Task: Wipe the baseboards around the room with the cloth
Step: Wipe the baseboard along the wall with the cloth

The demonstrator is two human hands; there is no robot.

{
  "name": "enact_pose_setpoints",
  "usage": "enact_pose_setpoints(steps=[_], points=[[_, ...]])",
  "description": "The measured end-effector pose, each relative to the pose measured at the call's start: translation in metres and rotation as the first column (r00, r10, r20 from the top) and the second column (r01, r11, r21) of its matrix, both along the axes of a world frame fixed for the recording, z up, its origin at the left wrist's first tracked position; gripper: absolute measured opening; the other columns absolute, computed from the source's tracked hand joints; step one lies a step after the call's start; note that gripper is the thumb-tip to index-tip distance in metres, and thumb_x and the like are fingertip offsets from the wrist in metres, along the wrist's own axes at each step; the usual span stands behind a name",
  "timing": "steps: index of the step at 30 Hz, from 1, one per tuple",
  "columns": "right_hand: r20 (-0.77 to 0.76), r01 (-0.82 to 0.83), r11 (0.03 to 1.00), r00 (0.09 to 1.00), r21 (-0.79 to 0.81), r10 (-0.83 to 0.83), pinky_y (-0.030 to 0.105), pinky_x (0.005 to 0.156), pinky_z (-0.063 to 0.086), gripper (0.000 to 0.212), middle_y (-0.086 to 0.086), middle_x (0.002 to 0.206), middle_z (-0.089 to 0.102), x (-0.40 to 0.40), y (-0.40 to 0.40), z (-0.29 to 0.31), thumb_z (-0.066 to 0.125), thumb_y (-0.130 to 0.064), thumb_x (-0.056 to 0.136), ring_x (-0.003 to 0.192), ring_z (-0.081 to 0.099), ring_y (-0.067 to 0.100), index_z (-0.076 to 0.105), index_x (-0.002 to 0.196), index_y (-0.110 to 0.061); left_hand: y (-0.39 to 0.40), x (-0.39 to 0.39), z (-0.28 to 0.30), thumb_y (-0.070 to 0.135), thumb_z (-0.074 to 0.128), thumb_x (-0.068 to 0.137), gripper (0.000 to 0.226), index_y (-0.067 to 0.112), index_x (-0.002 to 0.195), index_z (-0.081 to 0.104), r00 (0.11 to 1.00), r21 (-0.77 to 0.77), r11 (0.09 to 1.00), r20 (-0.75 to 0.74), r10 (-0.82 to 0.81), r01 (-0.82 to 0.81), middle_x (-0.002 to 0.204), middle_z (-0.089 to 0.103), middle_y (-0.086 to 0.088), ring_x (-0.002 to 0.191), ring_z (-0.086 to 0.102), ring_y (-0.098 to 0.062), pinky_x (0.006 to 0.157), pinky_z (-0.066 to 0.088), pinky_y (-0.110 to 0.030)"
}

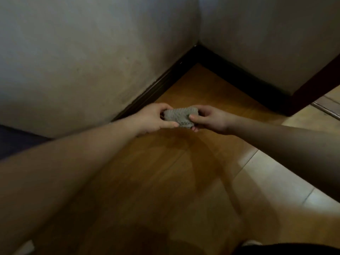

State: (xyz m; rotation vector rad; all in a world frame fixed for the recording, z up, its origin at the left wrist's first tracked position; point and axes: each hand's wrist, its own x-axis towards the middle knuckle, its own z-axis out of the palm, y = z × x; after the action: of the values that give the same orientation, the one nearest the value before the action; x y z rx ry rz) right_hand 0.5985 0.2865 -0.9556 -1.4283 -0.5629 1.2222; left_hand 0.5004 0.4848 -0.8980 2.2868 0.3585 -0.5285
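Here we hold the folded cloth (181,117) above the floor (165,172), left hand (154,118) and right hand (209,118) both pinched on its ends, short of the dark baseboards (239,74) in the corner, so wiping seems not yet begun.

Both hands (154,117) (207,118) grip cloth (181,117) near baseboard (239,76).

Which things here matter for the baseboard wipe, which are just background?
Job: folded grey textured cloth, gripped by left hand and right hand; dark wooden baseboard along the two walls.
Background: orange-brown wood floor, pale floor tiles, dark door frame.
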Motion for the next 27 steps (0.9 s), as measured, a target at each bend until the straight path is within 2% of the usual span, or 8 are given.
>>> enact_pose_setpoints(steps=[5, 10, 13, 16, 18, 21, 24, 27], points=[[0.123, 0.224, 0.974, 0.966, 0.028, -0.225, 0.024, 0.075, 0.057, 0.043, 0.003, 0.112, 0.064, 0.008, -0.007, 0.023, 0.072, -0.024, 0.088, 0.093, 0.068, 0.011, 0.055, 0.127, -0.020, -0.002, 0.070, 0.052, 0.027, 0.086, 0.075, 0.045, 0.032, 0.110, 0.059, 0.971, 0.228, 0.944, -0.076, -0.226, 0.238, 0.105, 0.063, 0.011, 0.100, 0.062, -0.008, 0.093, 0.054, -0.033], [0.249, 0.313, 0.950, 0.921, -0.015, -0.299, 0.026, 0.070, 0.059, 0.043, 0.007, 0.107, 0.065, 0.001, -0.019, 0.029, 0.075, -0.025, 0.086, 0.087, 0.069, 0.017, 0.057, 0.123, -0.015, -0.017, 0.066, 0.045, 0.026, 0.084, 0.076, 0.052, 0.027, 0.122, 0.060, 0.982, 0.186, 0.965, -0.080, -0.172, 0.185, 0.112, 0.063, 0.009, 0.104, 0.061, -0.009, 0.097, 0.053, -0.034], [0.408, 0.361, 0.927, 0.864, -0.097, -0.294, 0.027, 0.068, 0.060, 0.045, 0.004, 0.107, 0.064, 0.004, -0.021, 0.013, 0.073, -0.028, 0.086, 0.084, 0.069, 0.014, 0.055, 0.125, -0.015, -0.016, 0.065, 0.007, 0.024, 0.084, 0.076, 0.056, 0.022, 0.126, 0.059, 0.993, 0.121, 0.987, 0.020, -0.112, 0.109, 0.118, 0.063, 0.005, 0.112, 0.060, -0.013, 0.098, 0.050, -0.032], [0.567, 0.553, 0.822, 0.725, -0.138, -0.392, 0.033, 0.074, 0.061, 0.046, 0.000, 0.112, 0.060, 0.011, -0.011, -0.002, 0.070, -0.032, 0.088, 0.091, 0.067, 0.014, 0.049, 0.125, -0.017, -0.021, 0.053, -0.032, 0.027, 0.076, 0.087, 0.041, 0.020, 0.122, 0.055, 0.930, -0.031, 0.961, 0.247, 0.272, -0.273, 0.109, 0.059, 0.008, 0.102, 0.059, -0.010, 0.085, 0.048, -0.023], [0.638, 0.653, 0.748, 0.628, -0.120, -0.446, 0.035, 0.079, 0.061, 0.048, -0.002, 0.116, 0.058, 0.015, -0.006, -0.004, 0.070, -0.033, 0.088, 0.099, 0.065, 0.015, 0.045, 0.126, -0.019, -0.034, 0.053, -0.039, 0.029, 0.064, 0.096, 0.026, 0.020, 0.119, 0.056, 0.865, -0.114, 0.926, 0.331, 0.377, -0.360, 0.107, 0.059, 0.007, 0.101, 0.058, -0.010, 0.082, 0.046, -0.021], [0.702, 0.729, 0.679, 0.526, -0.082, -0.480, 0.026, 0.083, 0.055, 0.050, -0.002, 0.119, 0.057, 0.008, -0.001, 0.005, 0.072, -0.031, 0.087, 0.103, 0.060, 0.010, 0.043, 0.127, -0.020, -0.058, 0.060, -0.027, 0.040, 0.049, 0.102, 0.029, 0.022, 0.124, 0.055, 0.882, -0.354, 0.888, 0.257, 0.394, -0.293, 0.116, 0.060, 0.005, 0.107, 0.058, -0.009, 0.091, 0.051, -0.028], [0.747, 0.805, 0.593, 0.416, -0.037, -0.519, 0.022, 0.086, 0.051, 0.055, -0.003, 0.123, 0.056, -0.001, -0.012, 0.026, 0.074, -0.031, 0.085, 0.110, 0.056, 0.009, 0.042, 0.129, -0.021, -0.084, 0.068, -0.009, 0.049, 0.045, 0.100, 0.032, 0.024, 0.120, 0.052, 0.881, -0.660, 0.682, 0.063, 0.469, -0.315, 0.119, 0.060, 0.001, 0.107, 0.063, -0.012, 0.095, 0.055, -0.039], [0.787, 0.815, 0.579, 0.359, -0.003, -0.501, 0.016, 0.087, 0.049, 0.061, -0.005, 0.127, 0.050, -0.016, -0.034, 0.035, 0.076, -0.033, 0.083, 0.112, 0.053, 0.005, 0.040, 0.131, -0.023, -0.095, 0.078, -0.012, 0.058, 0.051, 0.090, 0.047, 0.021, 0.120, 0.054, 0.905, -0.757, 0.584, -0.022, 0.426, -0.293, 0.123, 0.062, -0.006, 0.108, 0.065, -0.015, 0.089, 0.058, -0.039]])
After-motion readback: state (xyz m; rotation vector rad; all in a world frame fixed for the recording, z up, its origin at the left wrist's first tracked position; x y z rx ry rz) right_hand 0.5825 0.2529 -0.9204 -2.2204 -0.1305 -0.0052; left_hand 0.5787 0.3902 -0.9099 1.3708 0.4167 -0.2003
